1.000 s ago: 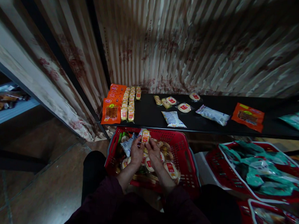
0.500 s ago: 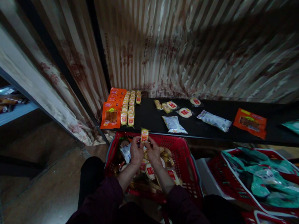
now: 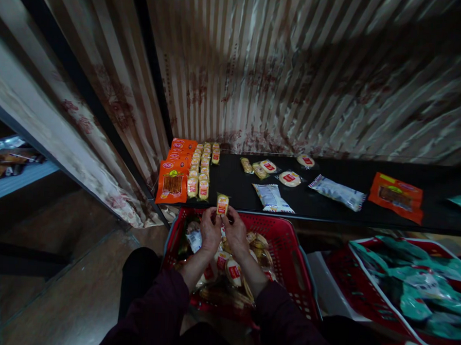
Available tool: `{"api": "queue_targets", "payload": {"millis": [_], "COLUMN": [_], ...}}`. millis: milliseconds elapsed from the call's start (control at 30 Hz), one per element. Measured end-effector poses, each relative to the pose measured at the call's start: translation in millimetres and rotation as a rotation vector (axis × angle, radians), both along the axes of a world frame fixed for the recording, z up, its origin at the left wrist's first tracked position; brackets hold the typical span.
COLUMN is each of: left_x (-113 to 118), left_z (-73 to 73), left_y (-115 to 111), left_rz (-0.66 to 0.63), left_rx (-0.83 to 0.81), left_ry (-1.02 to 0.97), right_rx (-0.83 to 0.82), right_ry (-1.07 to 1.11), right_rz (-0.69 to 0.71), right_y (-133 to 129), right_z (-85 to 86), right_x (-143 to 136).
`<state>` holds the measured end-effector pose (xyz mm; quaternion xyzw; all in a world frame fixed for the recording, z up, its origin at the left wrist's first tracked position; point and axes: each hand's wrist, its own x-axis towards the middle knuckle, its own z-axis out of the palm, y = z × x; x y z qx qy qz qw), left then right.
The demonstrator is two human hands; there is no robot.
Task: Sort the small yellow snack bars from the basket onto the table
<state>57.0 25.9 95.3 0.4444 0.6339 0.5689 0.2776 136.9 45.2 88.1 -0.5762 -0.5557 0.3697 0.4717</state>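
Between the fingers of my left hand and my right hand is a small yellow wrapped snack cake with a red and white label. Both hands pinch its lower end and hold it upright. They are above a red plastic basket containing round wrapped biscuits and other packets. Just beyond, on the black shelf, rows of matching yellow snack cakes lie at the left. Orange snack packets form a column beside those rows.
Farther right on the shelf lie round biscuits, a white-blue packet, a long wrapped packet and an orange packet. A second red basket with green bags stands at the right. A dark post rises at the shelf's left.
Both hands have lifted slightly with the snack cake, which now overlaps the shelf's front edge. The view has shifted a little. The items on the shelf keep their arrangement.
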Motion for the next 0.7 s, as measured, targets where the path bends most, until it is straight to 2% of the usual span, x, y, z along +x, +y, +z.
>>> {"api": "queue_targets", "payload": {"millis": [200,367,533,700], "left_x": [0.1,1.1,1.2,1.4], "left_z": [4.6,11.9,18.0,16.1], "left_y": [10.2,20.6,30.5,42.1], "left_rz": [0.033,0.052,0.044,0.058], "left_rx": [-0.028,-0.048,-0.072,-0.083], "left_ry": [0.081,0.135,0.177,0.165], "right_rx": [0.043,0.007,0.019,0.003], "right_ry": [-0.098,-0.210,-0.256,-0.294], "right_rz": [-0.014,-0.021,-0.015,-0.011], "right_y": [13.1,25.7,38.8,50.7], "right_z": [5.2,11.7,8.6,6.6], "right_x": [-1.7,-3.0,-4.9,-6.6]}}
